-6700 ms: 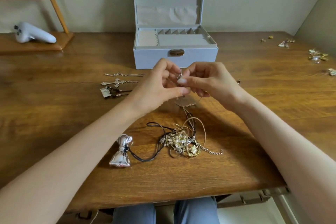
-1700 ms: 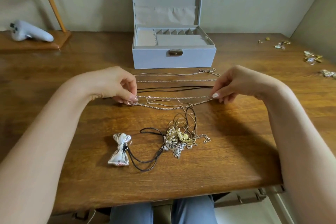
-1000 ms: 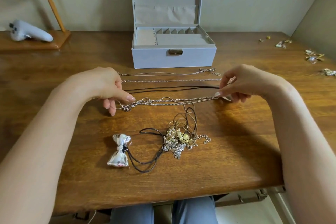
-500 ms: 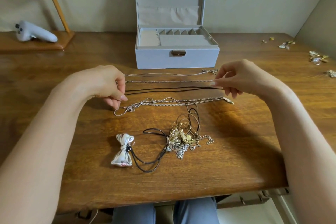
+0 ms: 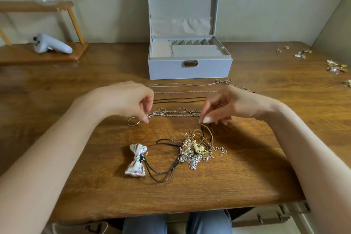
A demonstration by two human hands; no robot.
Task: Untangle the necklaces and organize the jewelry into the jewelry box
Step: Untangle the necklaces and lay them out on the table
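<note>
The grey jewelry box (image 5: 190,71) stands open at the back of the table. In front of it lie straightened necklaces: a thin silver one (image 5: 180,84), a silver chain (image 5: 184,91) and a black cord (image 5: 178,99). My left hand (image 5: 123,100) pinches the left end of a multi-strand chain necklace (image 5: 176,114). My right hand (image 5: 228,106) pinches the top of a gold loop in the tangled pile (image 5: 197,146). A silver bow pendant (image 5: 136,159) on a black cord (image 5: 163,174) lies left of the tangle.
Small loose jewelry pieces (image 5: 336,66) are scattered at the table's far right. A white controller (image 5: 51,44) rests on a wooden stand (image 5: 38,56) at the back left. The table's front edge (image 5: 171,213) runs just above my knees.
My right hand has come down from the right ends of the laid-out necklaces to the top of the tangle. My left hand has shifted onto the chain necklace's left end.
</note>
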